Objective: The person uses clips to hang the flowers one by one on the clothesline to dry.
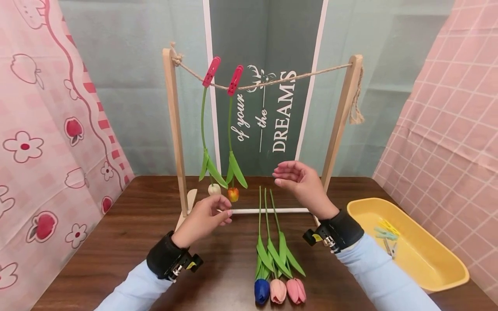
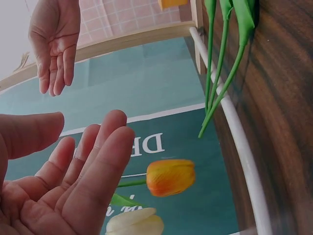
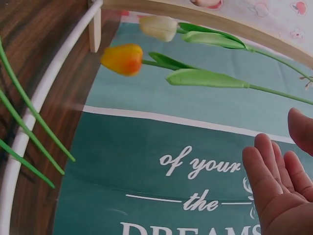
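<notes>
Lower than the rope (image 1: 295, 79), the left hand (image 1: 204, 218) and right hand (image 1: 305, 188) are empty, thumbs parted from fingers. The white tulip (image 1: 214, 189) and orange tulip (image 1: 233, 194) hang beneath the rope in red clips (image 1: 235, 80); a left-hand bump could jolt one loose.

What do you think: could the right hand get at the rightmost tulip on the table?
Probably yes: the right hand looks empty, and nothing seems to cover that pink tulip or block the way to it.
</notes>
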Demonstrator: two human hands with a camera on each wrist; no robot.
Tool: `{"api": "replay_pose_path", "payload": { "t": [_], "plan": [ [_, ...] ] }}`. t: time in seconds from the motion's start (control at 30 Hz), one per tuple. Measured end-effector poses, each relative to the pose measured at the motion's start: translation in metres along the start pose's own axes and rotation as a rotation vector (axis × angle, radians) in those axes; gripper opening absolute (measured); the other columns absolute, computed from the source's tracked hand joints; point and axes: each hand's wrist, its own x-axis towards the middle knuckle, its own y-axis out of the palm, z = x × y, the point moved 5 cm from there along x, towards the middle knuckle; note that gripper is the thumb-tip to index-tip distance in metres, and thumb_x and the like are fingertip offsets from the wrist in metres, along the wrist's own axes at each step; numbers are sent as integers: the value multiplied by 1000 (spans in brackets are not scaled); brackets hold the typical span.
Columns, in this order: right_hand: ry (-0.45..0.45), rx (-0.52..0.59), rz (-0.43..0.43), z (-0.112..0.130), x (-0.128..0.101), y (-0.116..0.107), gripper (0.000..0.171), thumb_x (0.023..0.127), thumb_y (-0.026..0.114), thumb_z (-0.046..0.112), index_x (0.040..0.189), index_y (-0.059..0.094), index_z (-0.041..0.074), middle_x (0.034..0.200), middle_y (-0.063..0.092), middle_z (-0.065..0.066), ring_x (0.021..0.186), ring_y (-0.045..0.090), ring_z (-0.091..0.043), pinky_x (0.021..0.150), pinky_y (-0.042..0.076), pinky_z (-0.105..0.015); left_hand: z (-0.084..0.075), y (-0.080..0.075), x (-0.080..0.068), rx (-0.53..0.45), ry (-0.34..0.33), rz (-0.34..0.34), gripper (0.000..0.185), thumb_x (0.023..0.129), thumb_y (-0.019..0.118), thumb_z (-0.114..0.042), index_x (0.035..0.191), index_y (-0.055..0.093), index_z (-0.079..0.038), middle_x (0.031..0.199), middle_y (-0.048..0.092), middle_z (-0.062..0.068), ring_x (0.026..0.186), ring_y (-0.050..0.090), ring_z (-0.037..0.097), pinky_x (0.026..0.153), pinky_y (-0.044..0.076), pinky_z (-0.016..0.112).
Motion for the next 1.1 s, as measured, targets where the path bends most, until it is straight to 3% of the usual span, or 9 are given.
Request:
{"api": "replay_pose_path", "payload": {
  "t": [0.47,0.7,0.9,1.1],
  "plan": [
    [35,-34,35,-18,-21,0,34,85,72,-2,116,58,-6,109,65,-22,96,67,-18,83,55,-27,17,17,-6,-44,26,62,13,93,65,-7,100,58,1,82,63,8,74,68,20,67,58,39],
    [74,-23,48,-28,-31,-4,34,85,70,-5,116,57,-9,110,64,-24,96,68,-18,83,55,-28,27,20,-8,-53,13,87,10,93,64,-2,100,57,2,84,63,16,79,68,36,67,58,41],
    [112,-73,65,-35,-42,-12,33,86,70,-4,117,57,-7,111,64,-23,97,68,-19,82,55,-28,30,21,-8,-58,30,93,12,93,64,-3,100,57,4,85,63,18,78,68,38,67,58,43],
    [94,-105,86,-40,-52,-22,33,85,70,-7,115,56,-11,110,63,-27,95,68,-17,80,55,-27,33,21,-8,-49,15,97,10,93,63,-3,99,57,3,86,63,18,78,68,36,66,58,42]
  ]
}}
